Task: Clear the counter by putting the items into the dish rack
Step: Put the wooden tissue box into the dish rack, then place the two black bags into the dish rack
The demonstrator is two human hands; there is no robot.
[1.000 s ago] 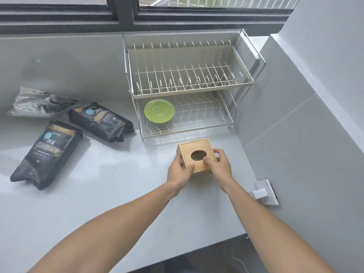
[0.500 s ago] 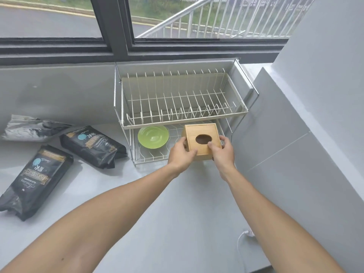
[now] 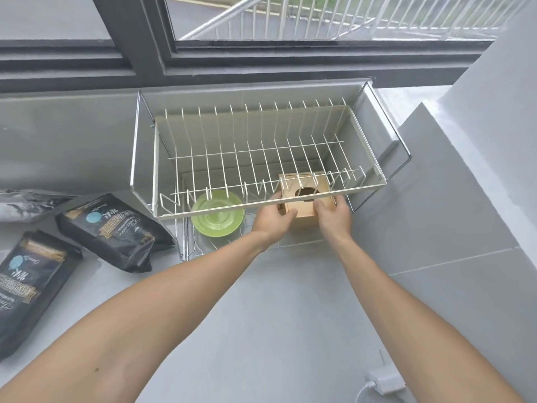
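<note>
A small wooden box (image 3: 303,212) with an oval hole in its top sits on the right of the lower tier of the white wire dish rack (image 3: 273,209), partly under the upper tier's front rail. My left hand (image 3: 271,218) grips its left side and my right hand (image 3: 334,216) grips its right side. A green plate (image 3: 217,218) lies flat on the lower tier, left of the box. The upper tier holds nothing.
Two black coffee bags (image 3: 112,231) (image 3: 27,286) and a silver foil bag (image 3: 26,205) lie on the grey counter (image 3: 261,315) at the left. A white plug and cable (image 3: 385,383) rest near the front right. A grey wall (image 3: 465,213) stands close on the right.
Both hands lifted the wooden box off the counter and carried it forward into the rack's lower tier. My view has moved closer to the rack.
</note>
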